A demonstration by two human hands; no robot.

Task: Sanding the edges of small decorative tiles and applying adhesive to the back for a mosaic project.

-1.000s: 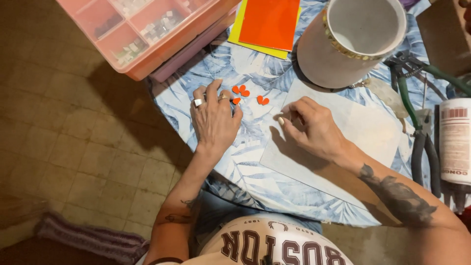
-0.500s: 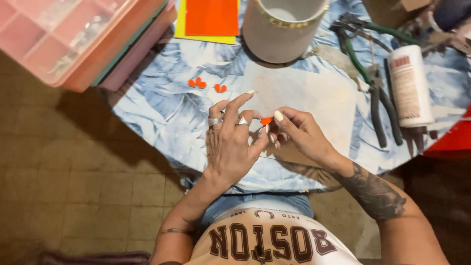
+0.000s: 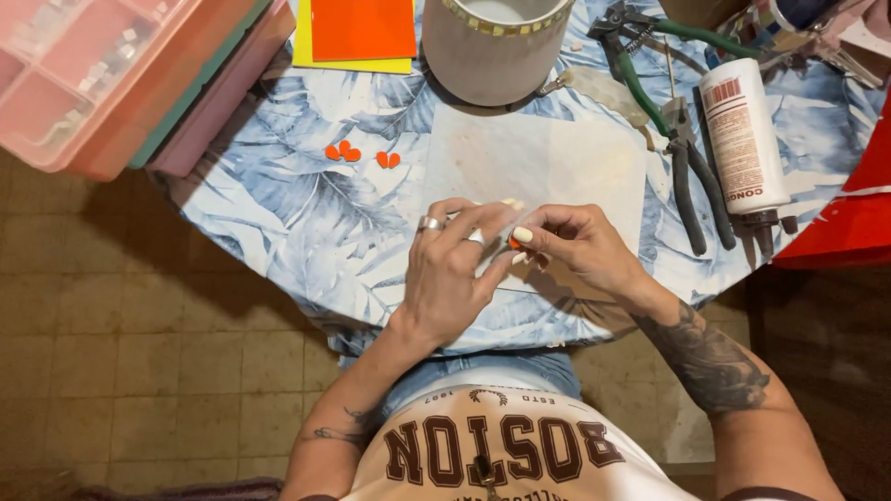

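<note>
Both my hands have come off the worktop (image 3: 278,232) and met near its front edge. My right hand (image 3: 580,246) now pinches a small orange piece (image 3: 512,243) between thumb and forefinger, and my left hand (image 3: 450,274) closes its fingertips on it too. The other orange pieces (image 3: 357,154) lie well apart toward the back left, so I judge I am working this one in the air.

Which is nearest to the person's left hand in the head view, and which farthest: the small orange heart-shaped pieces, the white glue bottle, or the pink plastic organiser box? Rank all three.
1. Small orange heart-shaped pieces: just beyond the left hand, on the leaf-print cloth.
2. White glue bottle: lying far right.
3. Pink plastic organiser box: top left corner.
</note>
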